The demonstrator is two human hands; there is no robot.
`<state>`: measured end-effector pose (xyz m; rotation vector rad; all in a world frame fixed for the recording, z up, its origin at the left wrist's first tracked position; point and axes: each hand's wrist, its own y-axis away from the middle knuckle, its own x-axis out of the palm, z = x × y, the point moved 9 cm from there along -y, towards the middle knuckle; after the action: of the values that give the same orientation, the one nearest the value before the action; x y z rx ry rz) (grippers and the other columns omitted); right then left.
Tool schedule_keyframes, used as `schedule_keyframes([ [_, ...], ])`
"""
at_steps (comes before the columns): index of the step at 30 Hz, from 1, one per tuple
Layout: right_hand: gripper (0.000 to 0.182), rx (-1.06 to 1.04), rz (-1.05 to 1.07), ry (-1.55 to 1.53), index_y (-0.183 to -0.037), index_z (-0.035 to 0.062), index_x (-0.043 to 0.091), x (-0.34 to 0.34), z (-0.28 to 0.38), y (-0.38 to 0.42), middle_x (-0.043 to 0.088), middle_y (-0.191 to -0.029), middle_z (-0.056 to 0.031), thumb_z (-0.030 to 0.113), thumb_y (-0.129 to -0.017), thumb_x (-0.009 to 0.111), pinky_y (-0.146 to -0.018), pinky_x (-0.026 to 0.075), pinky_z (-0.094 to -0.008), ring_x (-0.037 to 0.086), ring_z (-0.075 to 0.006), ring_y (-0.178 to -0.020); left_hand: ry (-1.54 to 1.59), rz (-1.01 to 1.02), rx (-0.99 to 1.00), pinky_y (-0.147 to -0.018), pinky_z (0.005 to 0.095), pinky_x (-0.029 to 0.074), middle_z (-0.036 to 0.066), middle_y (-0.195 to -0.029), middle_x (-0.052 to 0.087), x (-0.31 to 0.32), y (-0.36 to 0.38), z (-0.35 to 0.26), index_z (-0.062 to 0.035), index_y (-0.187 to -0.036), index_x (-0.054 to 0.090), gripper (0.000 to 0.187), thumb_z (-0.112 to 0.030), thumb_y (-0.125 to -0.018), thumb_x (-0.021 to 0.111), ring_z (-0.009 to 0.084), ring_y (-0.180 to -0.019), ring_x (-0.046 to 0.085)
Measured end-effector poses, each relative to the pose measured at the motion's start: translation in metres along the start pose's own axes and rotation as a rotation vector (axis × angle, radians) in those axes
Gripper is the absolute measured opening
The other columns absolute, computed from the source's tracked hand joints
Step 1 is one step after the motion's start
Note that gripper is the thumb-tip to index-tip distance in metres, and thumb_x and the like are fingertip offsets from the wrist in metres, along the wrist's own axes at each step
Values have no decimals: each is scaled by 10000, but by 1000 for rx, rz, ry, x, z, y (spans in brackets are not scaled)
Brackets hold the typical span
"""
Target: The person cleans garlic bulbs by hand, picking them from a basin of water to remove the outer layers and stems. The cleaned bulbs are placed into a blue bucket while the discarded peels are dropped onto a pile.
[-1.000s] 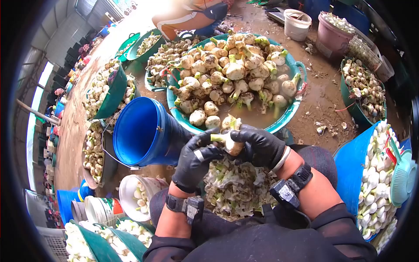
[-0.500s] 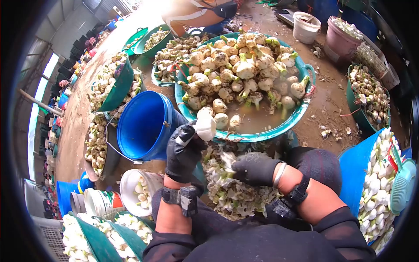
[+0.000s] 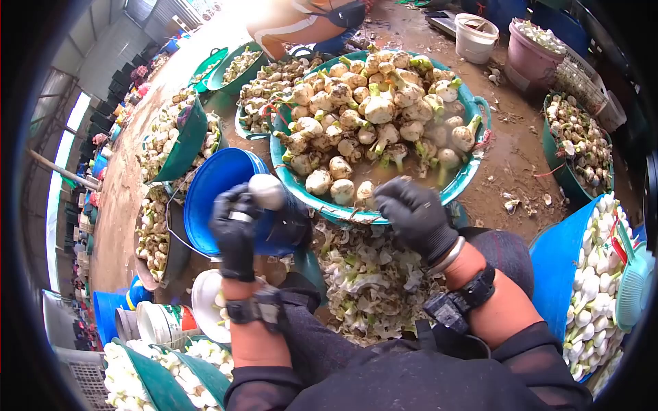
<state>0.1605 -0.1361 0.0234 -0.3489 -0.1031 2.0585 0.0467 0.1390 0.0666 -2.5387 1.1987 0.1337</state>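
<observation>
My left hand (image 3: 234, 229), in a black glove, holds a smooth white bulb (image 3: 266, 192) at its fingertips, over the rim of a tilted blue bucket (image 3: 223, 178). My right hand (image 3: 415, 216), also gloved, is at the near edge of a wide green tub (image 3: 473, 179). Its fingers are curled, and whatever may be in them is hidden. Muddy bulbs with green stems (image 3: 379, 108) are heaped in the tub above brown water. Below, between my knees, lies a pile of peeled skins (image 3: 370, 288).
A blue container of white bulbs (image 3: 558, 264) stands at the right with a green strainer (image 3: 634, 288). White buckets (image 3: 163, 322) and green baskets (image 3: 147, 370) are at lower left. Another person (image 3: 301, 27) is beyond the tub. A pink bucket (image 3: 528, 65) stands at upper right.
My left hand has moved left with the white bulb, to the blue bucket. My right hand has left the peeled skins and risen to the tub's near edge.
</observation>
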Motion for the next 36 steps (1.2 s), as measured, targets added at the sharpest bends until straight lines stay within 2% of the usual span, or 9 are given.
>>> schedule_keyframes([
  [3,117,189,-142,-273,-897,-5,622,-21,-19,-4,656,-775,-73,76,-817,597,-631,484,-257,588,-92,-664,-649,-140,318,-763,303,495,101,-932,649,-40,-27,-10,-16,-1071,615,236,-63,-842,584,206,-829,624],
  [5,125,260,-120,-410,-904,-8,622,-22,-22,-5,663,-785,-72,77,-813,609,-647,488,-254,592,-87,-685,-713,203,159,-833,348,475,157,-1052,629,17,-32,-10,-44,-1089,629,294,-89,-799,613,254,-933,613],
  [9,151,167,-79,-179,-886,6,626,-19,-12,-5,660,-785,-104,130,-800,623,-674,497,-291,634,-157,-715,-930,648,232,-957,413,418,192,-1182,571,125,-36,54,-109,-1259,524,549,-239,-745,668,307,-1123,536],
  [12,159,132,-92,-71,-872,26,633,-24,-11,-4,655,-799,-134,161,-788,628,-688,502,-330,655,-239,-750,-1277,837,-99,-984,405,401,216,-1190,557,157,-50,106,-132,-1340,424,763,-358,-669,708,360,-1160,503],
  [16,167,141,-75,-25,-865,32,638,-29,-5,-5,653,-810,-146,177,-783,635,-688,499,-347,654,-262,-757,-1386,877,-161,-957,404,425,220,-1164,567,164,-56,105,-126,-1225,530,628,-326,-652,690,352,-1109,536],
  [21,258,140,27,-134,-956,42,621,3,-24,1,654,-809,-119,260,-819,641,-671,491,-322,640,-219,-734,-637,570,94,-862,339,481,185,-1089,593,140,-46,38,-6,-1168,494,609,-145,-641,766,274,-999,596],
  [23,380,530,141,-717,-1127,78,537,46,-38,19,618,-843,-46,369,-889,587,-646,483,-289,599,-152,-715,118,586,-174,-844,309,483,138,-1076,584,147,3,20,15,-1207,420,584,-69,-719,729,204,-987,589],
  [27,484,593,179,-1133,-1278,65,389,77,-28,30,580,-923,-49,344,-924,564,-677,496,-268,571,-109,-816,163,532,-162,-843,248,449,70,-1062,576,140,63,-1,1,-1218,472,364,-140,-901,583,121,-949,543],
  [36,637,116,185,127,-1068,9,561,36,-1,9,606,-984,-148,388,-625,817,-790,477,-357,613,-265,-893,213,515,-321,-722,233,481,42,-876,627,130,63,3,44,-1138,569,344,-193,-891,594,99,-770,589],
])
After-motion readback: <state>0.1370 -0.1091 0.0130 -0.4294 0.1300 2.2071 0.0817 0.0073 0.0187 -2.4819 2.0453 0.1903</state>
